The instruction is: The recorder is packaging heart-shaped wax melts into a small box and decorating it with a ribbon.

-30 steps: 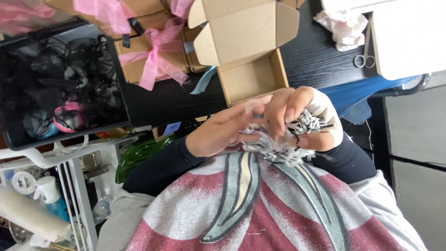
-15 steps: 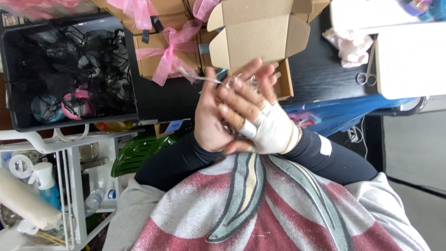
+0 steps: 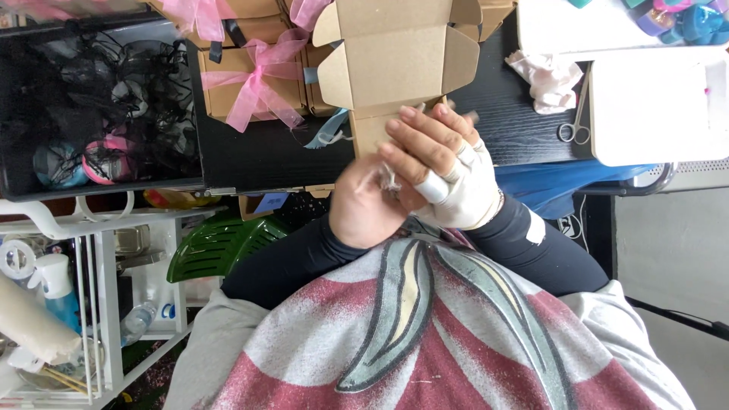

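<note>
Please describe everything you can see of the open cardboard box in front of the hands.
The open cardboard box is plain brown corrugated card, unprinted. Its lid stands raised with two side flaps spread out, showing the bare inside. It sits on the black table, beside closed boxes tied with pink ribbon. The left hand and the right hand, pressed together, hide its lower part; whether they touch it cannot be told.
</note>
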